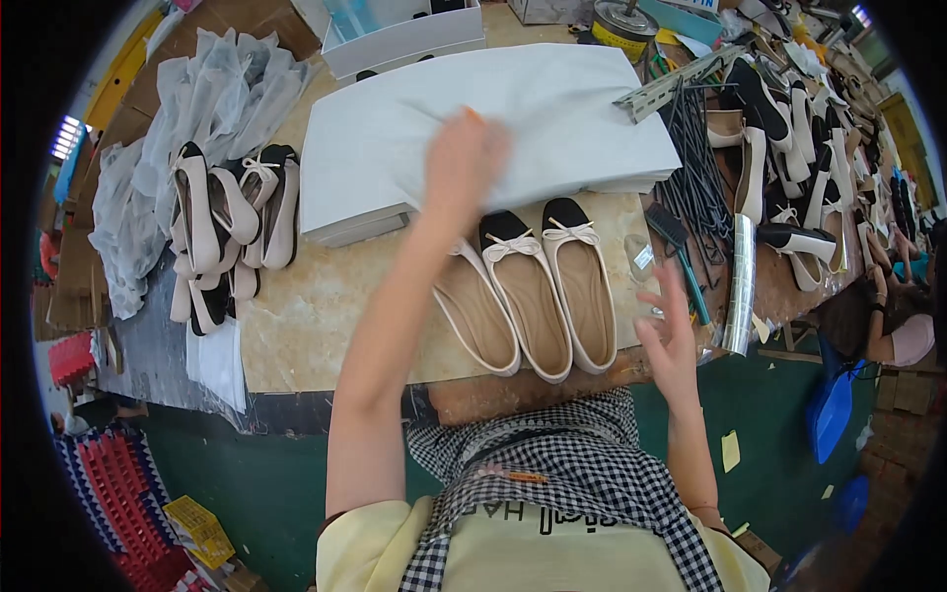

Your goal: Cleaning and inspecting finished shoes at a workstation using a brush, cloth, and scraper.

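My left hand (466,163), smeared by motion, is over a stack of white paper sheets (562,94). The top sheet looks rumpled around it, and whether the fingers grip the paper cannot be made out. An orange tip shows at its fingers. My right hand (671,340) is held to the right of the shoes with its fingers apart and nothing in them. Between my arms, three cream ballet flats with black toes and bows lie side by side: a left one (483,321), a middle one (538,316) and a right one (584,296). My left forearm partly covers the left shoe.
More flats (237,212) are piled at the left beside crumpled translucent plastic bags (212,94). At the right lie a black-headed brush (681,242), black rods (698,163), a silver roll (740,286) and many shoes (779,128). A white box (404,39) stands behind the paper.
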`<state>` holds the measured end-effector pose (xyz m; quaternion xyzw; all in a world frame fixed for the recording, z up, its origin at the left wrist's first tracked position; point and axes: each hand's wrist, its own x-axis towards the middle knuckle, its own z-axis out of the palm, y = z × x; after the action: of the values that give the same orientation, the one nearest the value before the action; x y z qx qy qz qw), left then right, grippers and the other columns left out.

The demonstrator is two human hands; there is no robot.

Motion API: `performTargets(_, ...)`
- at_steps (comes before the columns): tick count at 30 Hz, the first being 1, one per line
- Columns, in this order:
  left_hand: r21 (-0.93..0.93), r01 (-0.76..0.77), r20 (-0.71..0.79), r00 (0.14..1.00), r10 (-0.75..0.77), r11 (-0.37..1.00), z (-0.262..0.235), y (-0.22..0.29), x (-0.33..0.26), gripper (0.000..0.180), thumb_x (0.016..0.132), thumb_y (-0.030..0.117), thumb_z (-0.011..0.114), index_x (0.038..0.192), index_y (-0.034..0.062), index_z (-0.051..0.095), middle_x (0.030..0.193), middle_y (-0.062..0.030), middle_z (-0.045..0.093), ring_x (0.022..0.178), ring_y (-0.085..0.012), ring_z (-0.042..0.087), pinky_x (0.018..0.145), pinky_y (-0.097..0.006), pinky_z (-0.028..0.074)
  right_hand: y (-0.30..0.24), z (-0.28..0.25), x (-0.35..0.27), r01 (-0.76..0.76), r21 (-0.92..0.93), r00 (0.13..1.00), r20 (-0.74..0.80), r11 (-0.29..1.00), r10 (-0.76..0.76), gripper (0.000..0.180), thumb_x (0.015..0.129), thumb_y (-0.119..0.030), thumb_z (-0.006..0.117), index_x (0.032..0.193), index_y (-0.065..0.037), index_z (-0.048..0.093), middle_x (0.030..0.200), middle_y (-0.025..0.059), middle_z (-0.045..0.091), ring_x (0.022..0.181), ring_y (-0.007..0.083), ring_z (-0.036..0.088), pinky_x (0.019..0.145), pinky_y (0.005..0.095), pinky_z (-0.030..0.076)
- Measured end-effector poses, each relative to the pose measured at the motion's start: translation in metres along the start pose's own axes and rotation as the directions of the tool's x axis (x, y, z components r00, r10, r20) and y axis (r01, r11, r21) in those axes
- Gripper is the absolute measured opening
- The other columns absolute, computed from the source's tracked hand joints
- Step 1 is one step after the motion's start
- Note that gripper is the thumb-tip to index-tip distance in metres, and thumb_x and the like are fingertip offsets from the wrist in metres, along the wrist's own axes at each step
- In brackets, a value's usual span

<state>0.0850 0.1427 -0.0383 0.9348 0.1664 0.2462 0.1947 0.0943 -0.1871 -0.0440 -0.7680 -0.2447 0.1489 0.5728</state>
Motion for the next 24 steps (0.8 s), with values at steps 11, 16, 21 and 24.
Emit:
performTargets(11,-0.589,-0.077,-0.042,0.997,0.064,0.805,-0.027,0.097,-0.153,0.017,0.078,0.009,0.070,0.095,0.0060,0.068,0.117,-0.0151,0.059,0.107,-0.0259,0.058,0.096,-0.042,0.045,-0.016,0.030,0.025,-0.544,0.314,0.803,0.465,0.779,0.373,0.051,0.092,-0.023,0.063,0.136,-0.003,0.048,0.135,0.0110,0.052,0.125,0.0220,0.051,0.105,0.0366,0.042)
performTargets(16,-0.699,0.272,0.040,0.938,-0.343,0.661,-0.008,0.102,-0.124,0.030,0.094,0.010,0.054,0.123,0.0031,0.057,0.133,-0.0110,0.054,0.113,-0.0206,0.057,0.091,-0.034,0.048,-0.054,0.049,0.014,0.524,-0.121,0.784,0.456,0.843,-0.422,0.077,0.080,-0.011,0.073,0.147,-0.005,0.037,0.152,0.0132,0.039,0.140,0.0246,0.037,0.113,0.0379,0.032)
performTargets(21,-0.354,0.097,0.471,0.878,0.088,0.930,0.016,0.098,-0.147,0.031,0.095,0.024,0.050,0.107,0.0003,0.065,0.104,-0.0127,0.068,0.093,-0.0272,0.065,0.087,-0.036,0.050,-0.002,0.011,0.064,-0.271,0.301,0.955,0.204,0.914,0.216,0.056,0.073,-0.009,0.074,0.125,0.000,0.058,0.138,0.0170,0.050,0.129,0.0322,0.048,0.104,0.0395,0.044)
performTargets(24,-0.294,-0.015,0.444,0.883,0.151,0.956,0.025,0.141,-0.165,0.026,0.087,0.022,0.056,0.079,0.0001,0.068,0.080,-0.0132,0.068,0.079,-0.0303,0.063,0.081,-0.038,0.049,0.008,0.023,0.062,0.036,-0.200,0.912,0.408,0.979,0.049,0.034,0.078,-0.006,0.067,0.112,-0.003,0.065,0.118,0.0135,0.057,0.111,0.0335,0.056,0.094,0.0389,0.050)
